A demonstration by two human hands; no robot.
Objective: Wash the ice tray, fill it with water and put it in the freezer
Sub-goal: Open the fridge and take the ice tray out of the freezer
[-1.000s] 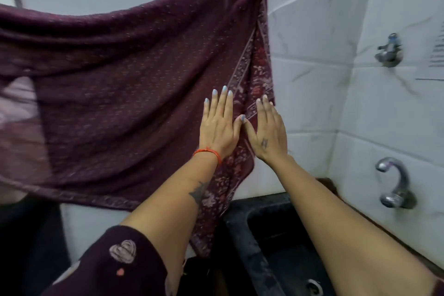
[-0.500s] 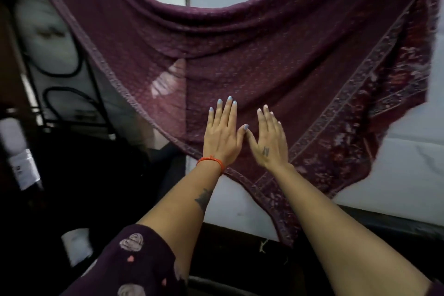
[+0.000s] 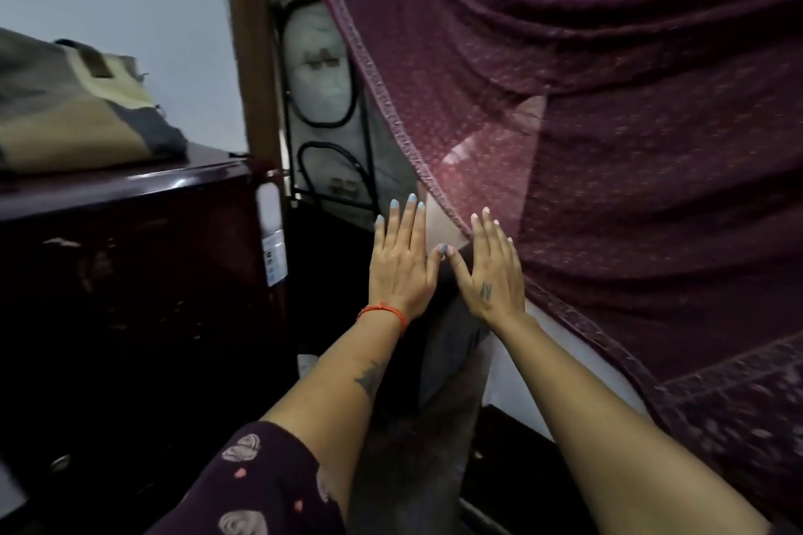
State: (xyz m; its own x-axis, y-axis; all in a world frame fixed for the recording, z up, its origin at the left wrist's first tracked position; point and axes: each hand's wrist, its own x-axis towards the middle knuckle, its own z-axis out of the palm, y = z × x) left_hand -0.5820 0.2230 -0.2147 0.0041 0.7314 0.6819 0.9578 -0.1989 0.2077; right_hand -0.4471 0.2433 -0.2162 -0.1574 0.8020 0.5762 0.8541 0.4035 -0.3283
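Nearest, the left hand (image 3: 402, 269) and right hand (image 3: 491, 274) are held out flat and empty, fingers extended and close together, thumb tips touching; no ice tray is in view. Beyond hang a maroon cloth (image 3: 630, 135) and, left, a dark fridge (image 3: 130, 274); the task seems not yet begun, so the next move calls for finding the tray.

We find no readable text in head view. White sticker (image 3: 274, 257) on front edge of dark maroon fridge (image 3: 143, 274) carries small bluish marks, too blurred for us to read. Small dark tattoo on back of right hand (image 3: 489, 274) is mark, not letters we can make out. Tattoo on left forearm likewise shape only. No brands, numbers or signs legible.
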